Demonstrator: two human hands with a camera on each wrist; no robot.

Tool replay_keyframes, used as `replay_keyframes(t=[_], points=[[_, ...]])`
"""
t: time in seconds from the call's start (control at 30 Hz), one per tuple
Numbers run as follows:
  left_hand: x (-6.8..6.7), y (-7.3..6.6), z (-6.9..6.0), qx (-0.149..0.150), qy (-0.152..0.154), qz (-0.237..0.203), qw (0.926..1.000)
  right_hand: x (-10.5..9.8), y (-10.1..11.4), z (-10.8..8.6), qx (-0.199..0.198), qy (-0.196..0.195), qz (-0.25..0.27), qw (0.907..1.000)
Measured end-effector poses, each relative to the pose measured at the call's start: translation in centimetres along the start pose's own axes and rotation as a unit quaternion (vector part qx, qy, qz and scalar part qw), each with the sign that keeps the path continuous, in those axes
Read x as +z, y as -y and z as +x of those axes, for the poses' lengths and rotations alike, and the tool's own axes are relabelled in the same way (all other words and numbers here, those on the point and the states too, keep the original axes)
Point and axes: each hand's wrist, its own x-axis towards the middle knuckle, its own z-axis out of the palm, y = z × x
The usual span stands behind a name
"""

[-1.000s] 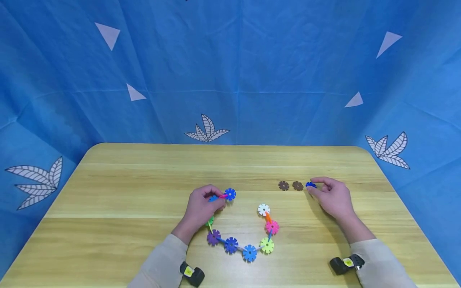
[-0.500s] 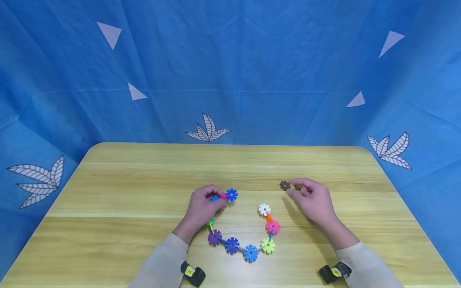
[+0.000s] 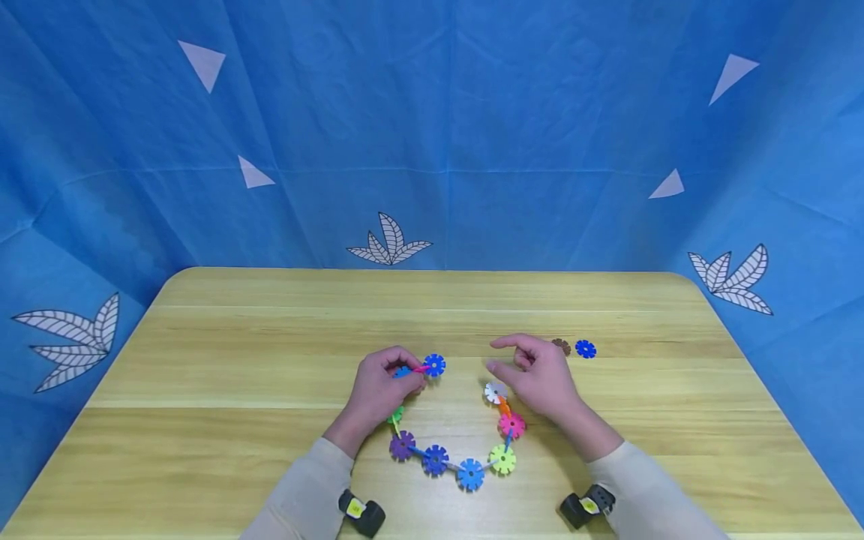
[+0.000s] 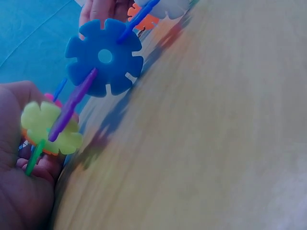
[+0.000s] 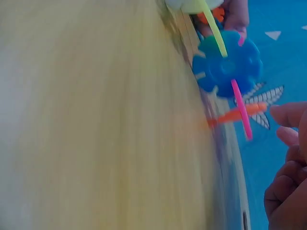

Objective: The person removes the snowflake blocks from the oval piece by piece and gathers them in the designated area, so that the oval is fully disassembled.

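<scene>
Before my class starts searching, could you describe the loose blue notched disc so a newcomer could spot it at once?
Find the wood-grain table and look to the right of the right hand. There the loose blue disc lies just right of a brown disc. Its colour sets it apart from that neighbour, and unlike the chained blue discs, it is joined to nothing.

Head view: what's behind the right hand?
Past the knuckles of the right hand, a brown notched disc shows in part; the hand covers the rest of it. Whatever else the hand hides can't be seen.
</scene>
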Motion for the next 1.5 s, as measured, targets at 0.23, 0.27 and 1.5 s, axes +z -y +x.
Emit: replay_keyframes(t=[0.23, 0.27, 1.5], points=[[0.0, 0.0, 0.0, 0.002, 0.006, -0.008, 0.9999, 1.9, 0.7, 0.6, -0.005, 0.033, 0.023, 0.9992], [0.0, 0.0, 0.0, 0.003, 0.006, -0.008, 0.9999, 2.1, 0.7, 0.6, -0.004, 0.038, 0.024, 0.999], [-0.1, 0.2, -0.1, 0.032, 0.038, 0.045, 0.9978, 5.2, 1.3, 1.6, -0.095, 0.093, 0.021, 0.9909]])
